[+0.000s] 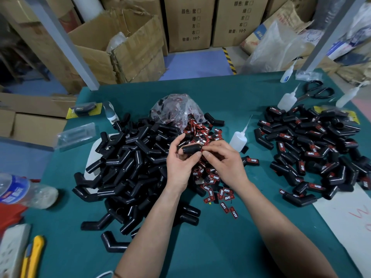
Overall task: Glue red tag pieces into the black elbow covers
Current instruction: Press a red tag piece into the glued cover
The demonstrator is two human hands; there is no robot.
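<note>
Even soft light, wide-angle bowed edges

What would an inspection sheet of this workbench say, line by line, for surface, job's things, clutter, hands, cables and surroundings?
Surface: green table mat, mostly covered by parts.
Job's things: untagged black elbow covers piled left; tagged covers piled right; loose red tags between, spilling from a plastic bag; glue bottle beside them.
Clutter: scissors, spare glue bottles, water bottle, yellow utility knife.
Hands: left hand grips one held cover; right hand pinches its end.
Cables: nothing seen.
Surroundings: cardboard boxes behind the table.
</note>
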